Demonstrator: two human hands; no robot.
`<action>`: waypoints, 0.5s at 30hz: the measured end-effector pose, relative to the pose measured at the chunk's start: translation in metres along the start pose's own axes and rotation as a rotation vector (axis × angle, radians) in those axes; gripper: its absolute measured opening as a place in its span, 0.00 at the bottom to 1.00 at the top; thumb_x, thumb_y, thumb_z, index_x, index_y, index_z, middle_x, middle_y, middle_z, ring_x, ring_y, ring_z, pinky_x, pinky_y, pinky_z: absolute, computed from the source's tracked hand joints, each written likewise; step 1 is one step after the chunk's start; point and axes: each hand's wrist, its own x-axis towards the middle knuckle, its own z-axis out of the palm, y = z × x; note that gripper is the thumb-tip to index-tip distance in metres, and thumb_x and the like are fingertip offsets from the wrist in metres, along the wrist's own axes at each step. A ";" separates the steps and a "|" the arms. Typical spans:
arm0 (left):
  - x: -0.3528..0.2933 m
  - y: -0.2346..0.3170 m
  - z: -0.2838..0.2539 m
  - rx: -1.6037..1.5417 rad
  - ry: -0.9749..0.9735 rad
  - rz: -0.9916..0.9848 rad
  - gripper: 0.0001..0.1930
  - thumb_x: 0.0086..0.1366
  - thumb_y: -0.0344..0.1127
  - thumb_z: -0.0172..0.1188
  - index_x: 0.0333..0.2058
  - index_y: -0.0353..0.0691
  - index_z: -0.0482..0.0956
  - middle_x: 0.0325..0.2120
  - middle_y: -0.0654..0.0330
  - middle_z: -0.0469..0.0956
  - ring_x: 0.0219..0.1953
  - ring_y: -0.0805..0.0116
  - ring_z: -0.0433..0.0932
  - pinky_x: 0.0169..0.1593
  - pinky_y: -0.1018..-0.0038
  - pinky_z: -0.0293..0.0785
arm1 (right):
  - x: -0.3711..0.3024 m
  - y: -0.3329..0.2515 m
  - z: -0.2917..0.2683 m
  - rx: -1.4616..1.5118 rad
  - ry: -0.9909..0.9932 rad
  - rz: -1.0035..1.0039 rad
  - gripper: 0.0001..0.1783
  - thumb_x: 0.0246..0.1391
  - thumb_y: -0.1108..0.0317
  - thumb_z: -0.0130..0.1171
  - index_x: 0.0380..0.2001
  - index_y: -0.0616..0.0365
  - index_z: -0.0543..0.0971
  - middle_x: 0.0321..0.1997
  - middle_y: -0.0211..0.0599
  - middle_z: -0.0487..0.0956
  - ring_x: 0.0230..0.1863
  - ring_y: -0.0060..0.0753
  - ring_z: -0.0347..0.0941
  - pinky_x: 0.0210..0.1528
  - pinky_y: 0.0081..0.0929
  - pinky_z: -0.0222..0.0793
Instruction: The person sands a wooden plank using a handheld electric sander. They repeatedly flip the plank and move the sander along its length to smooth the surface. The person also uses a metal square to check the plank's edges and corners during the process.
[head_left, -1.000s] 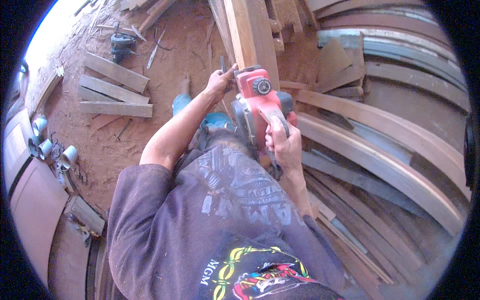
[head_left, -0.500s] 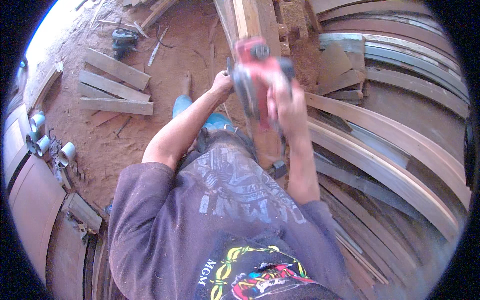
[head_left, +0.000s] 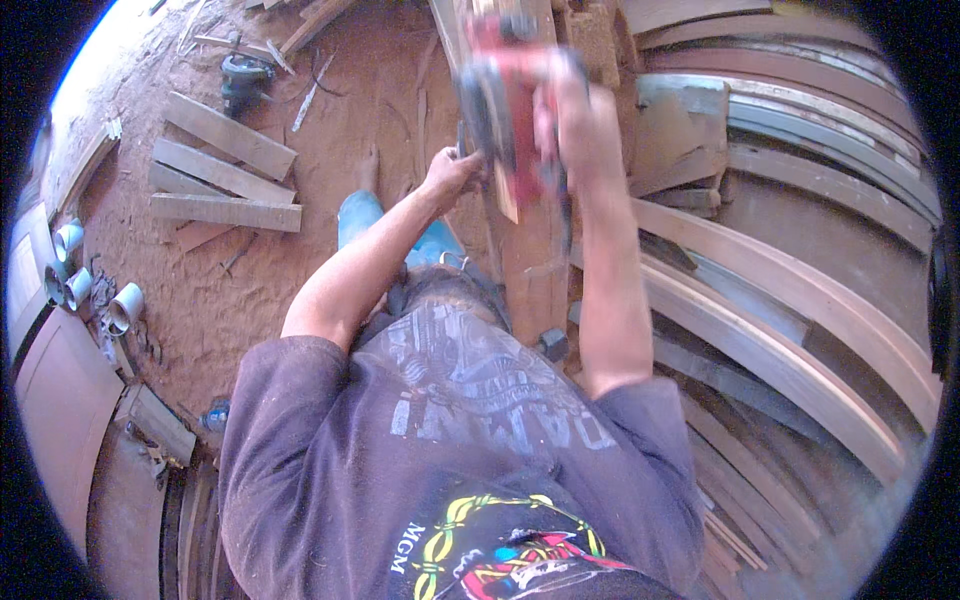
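Observation:
My right hand (head_left: 585, 135) is closed round the handle of a red and black electric planer (head_left: 515, 95), which is blurred by motion. The planer rests over a narrow pale wooden strip (head_left: 510, 195) lying lengthwise on a broader timber (head_left: 532, 262). My left hand (head_left: 455, 172) is at the left side of the timber, just beside the planer, its fingers closed. A thin dark upright piece (head_left: 461, 138) sticks up at these fingers; I cannot make out what it is. A dark cord hangs from the planer's rear near my right wrist.
Several planks (head_left: 225, 170) lie on the sandy floor at left, below another power tool (head_left: 245, 75). Long curved-looking boards (head_left: 760, 330) are stacked along the right. Pale cups or pipe pieces (head_left: 126, 308) and panels (head_left: 60, 390) are at far left.
The planer and my right hand have moved forward, away from me, along the timber, uncovering the near end of the pale strip. My left hand has shifted slightly nearer the timber.

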 end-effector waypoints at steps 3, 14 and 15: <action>-0.007 0.011 0.004 0.093 0.045 -0.082 0.22 0.63 0.55 0.77 0.36 0.42 0.84 0.31 0.65 0.83 0.30 0.74 0.80 0.33 0.73 0.77 | 0.044 -0.031 0.008 0.107 0.024 0.028 0.35 0.69 0.35 0.53 0.37 0.61 0.85 0.22 0.23 0.72 0.19 0.16 0.66 0.22 0.23 0.62; 0.002 0.013 -0.011 0.154 0.015 -0.063 0.15 0.69 0.47 0.74 0.38 0.41 0.84 0.29 0.66 0.82 0.25 0.78 0.75 0.27 0.76 0.68 | -0.206 0.074 -0.022 0.134 0.094 0.299 0.24 0.73 0.49 0.54 0.30 0.57 0.79 0.22 0.22 0.74 0.20 0.13 0.67 0.22 0.19 0.59; 0.004 0.013 -0.014 0.140 -0.002 -0.060 0.15 0.69 0.47 0.74 0.39 0.41 0.84 0.29 0.66 0.82 0.25 0.78 0.75 0.27 0.76 0.68 | -0.210 0.077 -0.024 0.153 0.100 0.327 0.24 0.73 0.50 0.55 0.30 0.58 0.80 0.22 0.22 0.74 0.21 0.13 0.67 0.23 0.19 0.61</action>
